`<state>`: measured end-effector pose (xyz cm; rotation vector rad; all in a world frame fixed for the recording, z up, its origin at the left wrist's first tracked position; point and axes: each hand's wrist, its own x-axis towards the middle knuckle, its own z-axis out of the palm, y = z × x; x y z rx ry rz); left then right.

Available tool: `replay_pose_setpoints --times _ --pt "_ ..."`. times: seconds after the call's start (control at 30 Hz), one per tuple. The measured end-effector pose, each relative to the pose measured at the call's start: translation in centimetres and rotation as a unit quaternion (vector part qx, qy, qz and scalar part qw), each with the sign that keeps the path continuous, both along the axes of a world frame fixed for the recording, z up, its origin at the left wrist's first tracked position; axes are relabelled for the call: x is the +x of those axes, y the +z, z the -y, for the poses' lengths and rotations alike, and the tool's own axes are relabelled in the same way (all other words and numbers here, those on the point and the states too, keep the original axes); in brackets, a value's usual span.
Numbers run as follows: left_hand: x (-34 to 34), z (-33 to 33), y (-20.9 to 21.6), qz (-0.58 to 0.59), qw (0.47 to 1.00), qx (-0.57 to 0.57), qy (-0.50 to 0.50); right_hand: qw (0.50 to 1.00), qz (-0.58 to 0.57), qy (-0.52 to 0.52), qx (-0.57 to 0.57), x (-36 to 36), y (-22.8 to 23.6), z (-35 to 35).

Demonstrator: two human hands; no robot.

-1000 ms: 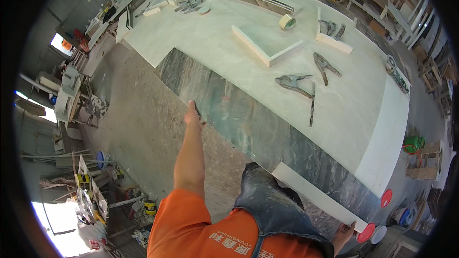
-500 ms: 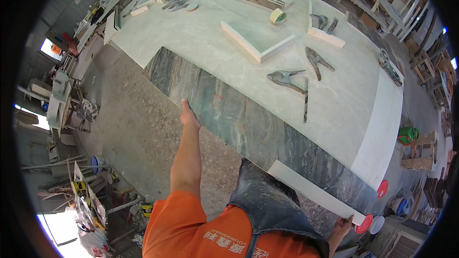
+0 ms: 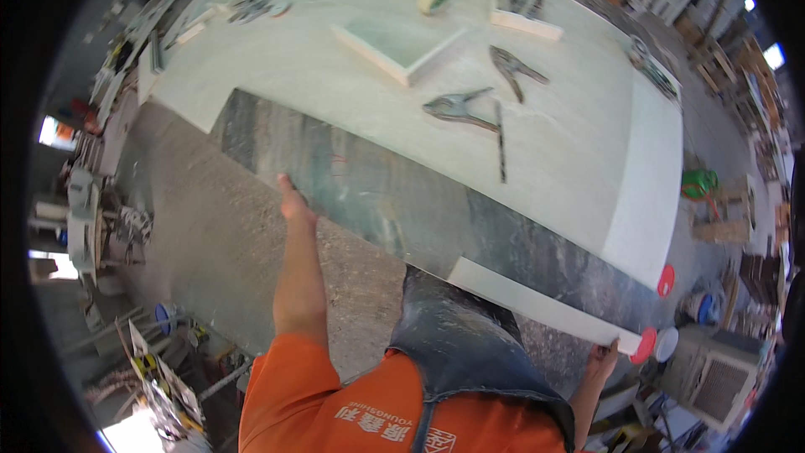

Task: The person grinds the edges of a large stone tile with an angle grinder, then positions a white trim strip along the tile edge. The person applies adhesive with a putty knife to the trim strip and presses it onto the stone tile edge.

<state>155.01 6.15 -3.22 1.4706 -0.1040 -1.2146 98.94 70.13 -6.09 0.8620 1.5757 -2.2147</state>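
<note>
A long slab of dark, veined stone [image 3: 360,176] lies slantwise along the near edge of a large pale worktable [image 3: 369,109]. My left hand [image 3: 296,201] grips the slab's near edge toward its left end, thumb on top and fingers hidden beneath. A narrow white strip [image 3: 537,300] runs along the near edge of the slab's right part. At that strip's right end, my right hand [image 3: 601,360] is closed around its edge; the fingers are partly hidden. Beyond the slab lie two spring clamps, one [image 3: 459,109] nearer and one [image 3: 513,71] farther.
An L-shaped white frame [image 3: 407,71], a tape roll [image 3: 432,2] and a handheld power tool [image 3: 652,67] rest on the table. More clamps [image 3: 256,5] lie at the far left. Red round lids [image 3: 666,280] show by the right corner. Cluttered scraps [image 3: 159,369] stand lower left.
The whole scene has shifted left and slightly up in the picture, with some blur. Both hands keep their hold on the slab and strip, whose place on the table looks nearly the same.
</note>
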Motion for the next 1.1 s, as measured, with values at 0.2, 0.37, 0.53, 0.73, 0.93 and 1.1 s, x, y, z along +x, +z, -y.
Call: replay_pose_setpoints --times 0.2,0.37,0.53,0.73,0.93,1.1 --pt "0.0 -0.4 0.8 0.017 0.999 -0.022 -0.038 1.000 -0.007 -0.009 0.005 0.9 0.8 1.8" --pt "0.6 -0.2 0.1 0.008 0.998 -0.029 -0.046 1.000 -0.011 -0.019 0.013 2.1 2.0 3.2" --pt "2.0 0.3 -1.2 0.016 0.997 -0.040 -0.069 1.000 -0.011 0.003 0.026 2.4 2.2 3.1" --pt "1.4 0.0 -0.2 0.044 0.997 0.007 -0.063 0.999 0.004 0.022 0.035 2.6 2.7 3.0" --pt "1.2 -0.1 0.0 0.019 0.997 0.002 -0.073 0.997 0.001 0.057 0.048 2.6 3.5 3.3" --pt "2.0 0.0 -0.9 0.018 0.996 -0.012 -0.083 0.995 0.000 0.078 0.068 2.7 4.3 3.9"
